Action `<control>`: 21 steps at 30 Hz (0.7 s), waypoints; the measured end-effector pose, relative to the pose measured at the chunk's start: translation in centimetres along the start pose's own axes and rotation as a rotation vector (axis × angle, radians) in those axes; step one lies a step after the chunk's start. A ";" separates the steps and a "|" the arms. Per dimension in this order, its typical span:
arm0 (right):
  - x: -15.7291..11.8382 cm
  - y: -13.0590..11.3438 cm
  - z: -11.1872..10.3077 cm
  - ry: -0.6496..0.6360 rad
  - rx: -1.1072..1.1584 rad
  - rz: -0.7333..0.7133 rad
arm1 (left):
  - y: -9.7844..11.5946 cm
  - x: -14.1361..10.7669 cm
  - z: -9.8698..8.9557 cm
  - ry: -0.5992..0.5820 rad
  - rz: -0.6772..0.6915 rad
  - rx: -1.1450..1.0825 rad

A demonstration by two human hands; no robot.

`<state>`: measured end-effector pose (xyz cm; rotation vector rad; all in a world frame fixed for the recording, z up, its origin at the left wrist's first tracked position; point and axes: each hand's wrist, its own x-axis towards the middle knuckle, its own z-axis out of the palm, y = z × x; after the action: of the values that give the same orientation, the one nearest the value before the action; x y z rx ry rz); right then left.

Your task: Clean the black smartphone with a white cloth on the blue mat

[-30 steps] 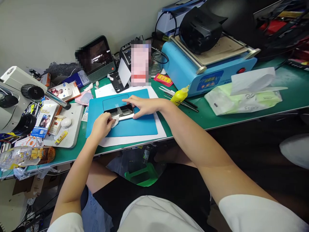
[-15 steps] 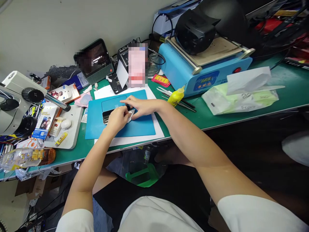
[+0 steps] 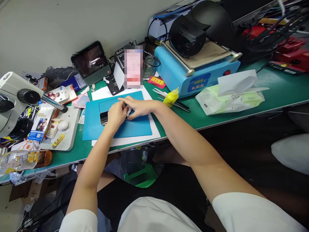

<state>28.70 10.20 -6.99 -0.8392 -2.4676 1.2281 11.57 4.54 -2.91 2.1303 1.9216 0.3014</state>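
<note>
A smartphone lies on the blue work mat, its middle hidden under my hands. My left hand is closed over the phone, its fingertips pinched on a crumpled white tissue that shows only in part. My right hand spans the phone's right end, thumb on the near side and fingers on the far side; the exact contact is partly hidden. Behind the hands, a thin dark rectangular outline lies on the mat.
A microscope stands at left beside small boxes and a bottle. Behind the mat are a black phone part and a screen device. To the right lie a yellow bottle, tweezers, a blue heating plate and a tissue pack.
The camera view has shifted slightly, moving the bench things leftward. My hands have come closer together over the phone, and less of the tissue shows between them.
</note>
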 end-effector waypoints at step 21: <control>0.0 -0.9 -0.5 0.004 -0.080 -0.031 | -1.1 1.0 -0.3 0.091 -0.049 -0.025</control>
<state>28.61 10.11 -5.94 -0.8185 -2.5319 1.1234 10.56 5.62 -2.98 2.0836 2.0053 0.4169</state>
